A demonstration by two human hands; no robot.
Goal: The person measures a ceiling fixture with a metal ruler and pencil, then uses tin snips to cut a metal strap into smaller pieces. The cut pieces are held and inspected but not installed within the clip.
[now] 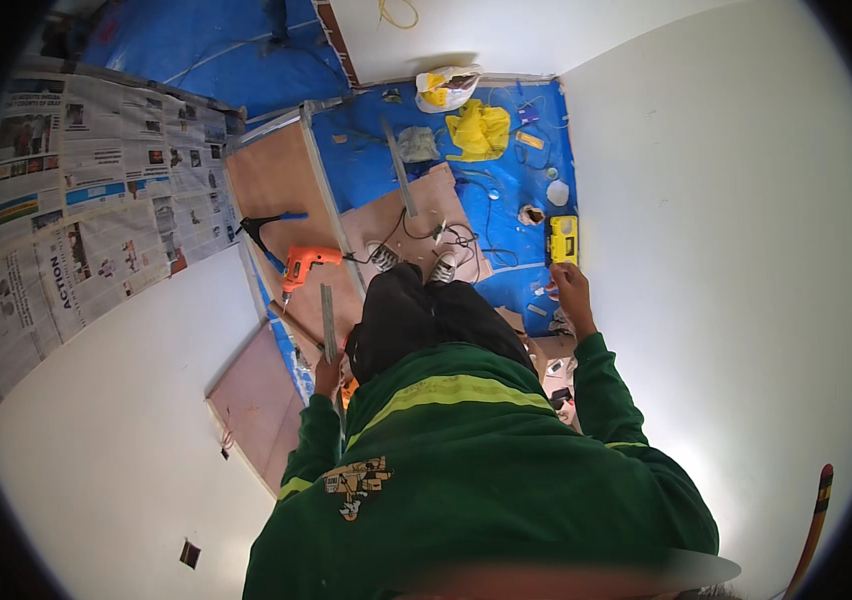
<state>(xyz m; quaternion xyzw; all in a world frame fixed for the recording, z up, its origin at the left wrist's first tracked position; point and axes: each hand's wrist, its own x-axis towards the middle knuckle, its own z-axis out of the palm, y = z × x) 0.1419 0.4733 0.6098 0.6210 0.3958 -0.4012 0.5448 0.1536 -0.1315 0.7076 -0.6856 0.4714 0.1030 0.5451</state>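
Observation:
Down at my left side, my left hand (327,374) is closed round the lower end of a narrow grey metal strip (328,318), which points away from me. An orange power drill (305,266) rests on the brown board just beyond the strip, and a black-and-blue hand tool (268,238) lies beside the drill. My right hand (573,297) is raised at the right, its fingers pinched together. Something small and pale shows at the fingertips, too small to name. Just beyond that hand a yellow case (563,240) sits by the wall.
A blue sheet (346,150) covers the floor, with brown boards (281,185) on it. A cable (408,232) runs near my shoes. Farther off lie another metal strip (399,168), a yellow plastic bag (479,131) and a white bag (446,88). Newspaper (96,170) covers the left wall.

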